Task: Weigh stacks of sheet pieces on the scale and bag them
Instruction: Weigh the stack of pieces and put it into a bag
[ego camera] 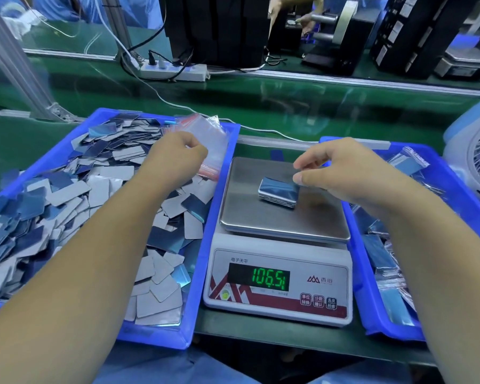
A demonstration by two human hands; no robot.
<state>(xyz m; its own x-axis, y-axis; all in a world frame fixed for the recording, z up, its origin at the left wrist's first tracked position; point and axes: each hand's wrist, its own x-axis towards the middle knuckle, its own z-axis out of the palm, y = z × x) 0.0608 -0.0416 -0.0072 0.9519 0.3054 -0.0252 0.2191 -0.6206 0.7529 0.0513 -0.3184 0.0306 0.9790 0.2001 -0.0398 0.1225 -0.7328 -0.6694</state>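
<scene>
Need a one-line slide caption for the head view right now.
Right hand at the stack of sheet pieces on the scale reading 106.5; left hand picks a bag.

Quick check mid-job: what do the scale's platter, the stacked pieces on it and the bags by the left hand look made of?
Scale platter: brushed metal, probably stainless steel, judging by its dull grey sheen and rolled edge.
Stack of pieces: thin sheets with a mirror-like bluish face, possibly film-covered metal or plastic; loose ones in the left bin show matte grey backs.
Bags: clear thin plastic, crinkled and see-through, with a red strip.
</scene>
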